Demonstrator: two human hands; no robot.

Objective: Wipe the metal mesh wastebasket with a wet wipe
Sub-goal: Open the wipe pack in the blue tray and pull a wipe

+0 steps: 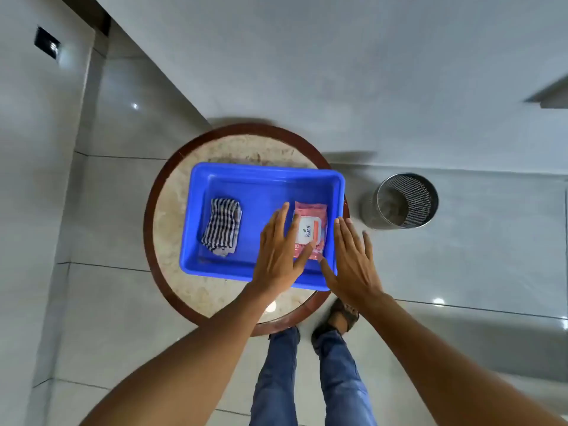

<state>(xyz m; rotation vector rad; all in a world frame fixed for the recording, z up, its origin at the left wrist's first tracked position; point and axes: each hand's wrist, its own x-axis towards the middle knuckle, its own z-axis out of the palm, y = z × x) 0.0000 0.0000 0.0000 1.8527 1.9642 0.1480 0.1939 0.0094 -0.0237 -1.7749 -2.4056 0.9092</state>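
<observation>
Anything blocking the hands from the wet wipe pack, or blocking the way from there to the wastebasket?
Nothing visible. The left hand and right hand flank the wet wipe pack, which lies uncovered in the blue tub. The mesh wastebasket stands on the floor right of the table, apart from it, with only the tub's right wall between.

blue tray, striped cloth — pink packet

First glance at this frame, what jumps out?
The bright blue tray on the round marble-topped table, holding a striped cloth on its left and a pink wet wipe pack on its right. Both hands reach in, left hand and right hand flanking the pack. The mesh wastebasket stands on the floor to the table's right.
</observation>
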